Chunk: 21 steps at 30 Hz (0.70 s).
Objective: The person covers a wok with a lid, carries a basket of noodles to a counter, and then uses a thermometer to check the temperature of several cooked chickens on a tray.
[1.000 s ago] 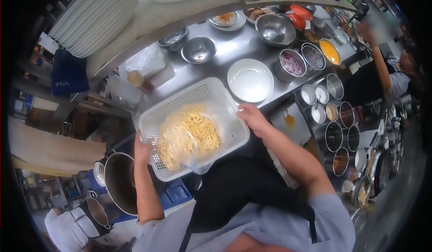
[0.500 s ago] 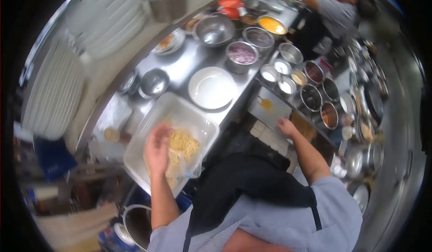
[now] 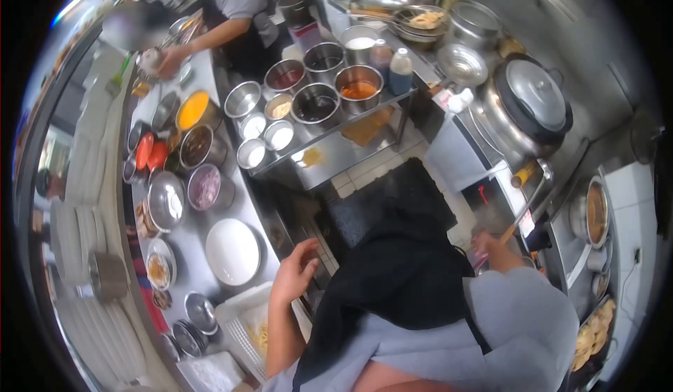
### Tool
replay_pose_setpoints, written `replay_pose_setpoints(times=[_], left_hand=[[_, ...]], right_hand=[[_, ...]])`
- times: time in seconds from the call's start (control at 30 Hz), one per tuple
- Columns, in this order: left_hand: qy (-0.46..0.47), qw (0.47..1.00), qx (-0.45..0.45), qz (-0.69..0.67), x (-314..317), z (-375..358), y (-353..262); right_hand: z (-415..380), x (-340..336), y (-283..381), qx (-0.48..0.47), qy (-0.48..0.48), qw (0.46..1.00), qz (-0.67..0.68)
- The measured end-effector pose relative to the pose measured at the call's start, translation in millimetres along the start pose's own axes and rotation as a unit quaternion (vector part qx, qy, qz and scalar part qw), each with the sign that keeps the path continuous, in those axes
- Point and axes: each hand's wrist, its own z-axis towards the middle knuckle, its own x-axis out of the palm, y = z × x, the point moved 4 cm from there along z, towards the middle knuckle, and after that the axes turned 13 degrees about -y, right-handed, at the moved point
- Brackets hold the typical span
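My left hand (image 3: pixel 294 274) is raised beside the white plastic tub (image 3: pixel 235 308), its fingers apart and nothing in them. Yellow noodles (image 3: pixel 261 337) lie in the tub, partly covered by my left forearm. On the other side, my right hand (image 3: pixel 488 246) has its fingers curled at the wooden end of a long-handled metal ladle (image 3: pixel 527 208). The ladle slants up toward a large lidded pot (image 3: pixel 536 101). Part of its handle is hidden at the hand.
A white plate (image 3: pixel 233 252), a bowl of chopped purple onion (image 3: pixel 209 187) and steel bowls stand on the left counter. Ahead, a steel stand holds sauce pots (image 3: pixel 359 87) and bottles (image 3: pixel 401 70). A dark mat (image 3: pixel 392 203) covers the floor. A co-worker (image 3: pixel 238 7) stands at the far left.
My view has swung right, toward the stove. My left hand has come up out of the noodle tub. My right hand, previously free, is now at the ladle's handle.
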Motion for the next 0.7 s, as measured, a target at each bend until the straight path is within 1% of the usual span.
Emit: replay_pose_setpoints(times=[0.07, 0.13, 0.17, 0.2, 0.27, 0.33, 0.37, 0.4, 0.43, 0.47, 0.5, 0.53, 0.57, 0.6, 0.67, 0.7], left_hand=[[0.005, 1.0, -0.01, -0.008, 3.7, 10.3, -16.3], [0.018, 1.0, 0.011, 0.012, 7.0, 20.2, -22.3], [0.021, 0.999, 0.01, 0.034, 10.9, 24.2, -29.5], [0.023, 0.998, 0.011, 0.056, 16.7, 28.8, -36.8], [0.028, 0.996, 0.012, 0.081, 32.5, 36.4, -46.9], [0.013, 0.996, -0.002, 0.092, 52.1, 44.1, -57.1], [0.022, 0.995, -0.008, 0.1, 65.2, 46.6, -65.0], [0.028, 0.994, -0.007, 0.108, 79.5, 48.9, -74.0], [0.042, 0.993, -0.025, 0.104, 95.3, 50.7, -82.2], [0.053, 0.993, -0.044, 0.099, 110.5, 52.6, -90.2], [0.071, 0.991, -0.063, 0.09, 125.5, 54.5, -98.1], [0.068, 0.991, -0.067, 0.098, 137.3, 59.1, -105.5], [0.092, 0.987, -0.08, 0.1, 149.5, 62.2, -110.2], [0.115, 0.984, -0.093, 0.101, 161.2, 65.6, -114.7], [0.114, 0.979, -0.103, 0.133, 177.2, 79.8, -122.9], [0.116, 0.974, -0.11, 0.158, 185.0, 87.8, -124.8]], right_hand=[[-13.7, 29.9, 9.9, -0.055, 0.055, 0.994, 0.075], [-35.2, 59.3, 25.8, -0.11, 0.104, 0.977, 0.149], [-49.0, 53.0, 48.5, -0.098, 0.023, 0.985, 0.142], [-60.9, 32.5, 82.7, -0.085, -0.059, 0.986, 0.134], [-37.4, 1.4, 108.3, -0.045, -0.088, 0.958, 0.27], [-54.4, -46.2, 141.8, 0.014, -0.157, 0.935, 0.317], [-37.5, -65.1, 141.7, 0.018, -0.155, 0.933, 0.324], [-18.6, -79.2, 136.3, 0.069, -0.156, 0.92, 0.353], [-3.0, -86.1, 128.9, 0.12, -0.154, 0.905, 0.379], [10.5, -89.2, 125.4, 0.123, -0.149, 0.903, 0.384], [25.2, -90.6, 126.1, 0.118, -0.123, 0.897, 0.409], [38.6, -90.1, 125.9, 0.114, -0.096, 0.889, 0.432], [20.8, -93.1, 142.9, 0.084, -0.112, 0.878, 0.457], [36.0, -81.5, 148.3, 0.085, -0.104, 0.879, 0.458], [68.5, -65.7, 174.0, -0.004, -0.073, 0.854, 0.515], [64.5, -61.4, 193.1, -0.009, -0.018, 0.866, 0.5]])
